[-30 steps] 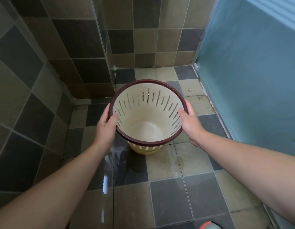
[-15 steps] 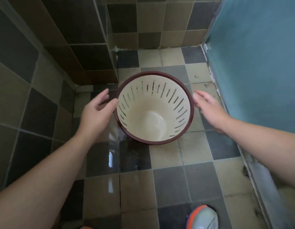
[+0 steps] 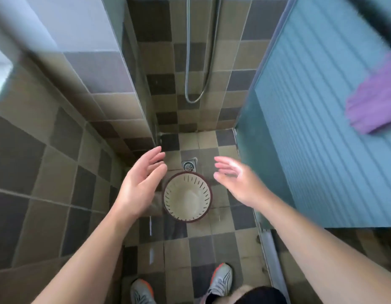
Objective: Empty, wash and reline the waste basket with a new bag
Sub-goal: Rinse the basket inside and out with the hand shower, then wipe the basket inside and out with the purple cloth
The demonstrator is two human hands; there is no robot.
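Note:
The waste basket (image 3: 187, 197) is cream inside with slits in its wall and a dark red rim. It stands upright and empty on the wet tiled floor, far below me. My left hand (image 3: 139, 183) hovers to its left, fingers apart, holding nothing. My right hand (image 3: 236, 178) hovers to its right, palm turned inward, also empty. Neither hand touches the basket.
A floor drain (image 3: 188, 165) lies just beyond the basket. A shower hose (image 3: 195, 84) hangs on the far tiled wall. A blue ribbed door (image 3: 310, 128) with a purple cloth (image 3: 374, 102) stands on the right. My two shoes (image 3: 221, 279) are near the bottom edge.
Both hands let go of the basket, which now stands on the floor. I have risen, so the basket looks smaller and farther, and both hands have lifted away from it.

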